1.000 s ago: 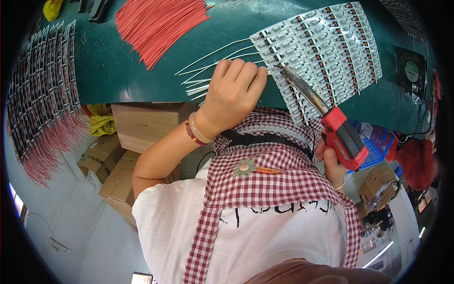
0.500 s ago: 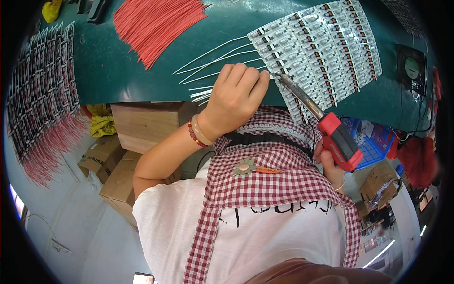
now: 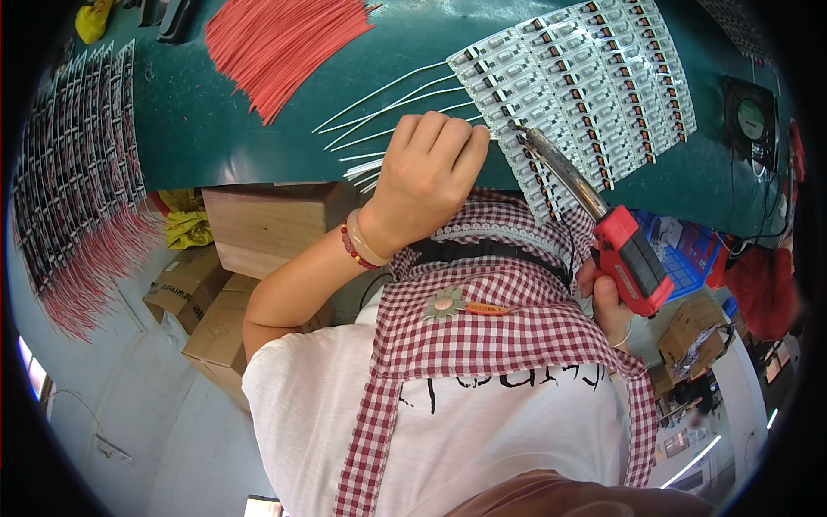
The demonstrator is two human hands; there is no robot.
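Left hand (image 3: 428,177) pinches white wires (image 3: 379,121) at board strip (image 3: 568,86); right hand (image 3: 607,302) grips red soldering gun (image 3: 603,228).

Bright, even overhead light, soft shadows. Mild glare on the green worktop (image 3: 258,129). Centre sharp; heavy fisheye bending and black vignette at the rim, edges slightly soft.

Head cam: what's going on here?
A person at a green bench is soldering. The right hand holds a red soldering gun, its tip at the near edge of a sheet of small components. The left hand rests fisted over white wires beside that tip. Red wires lie farther back.
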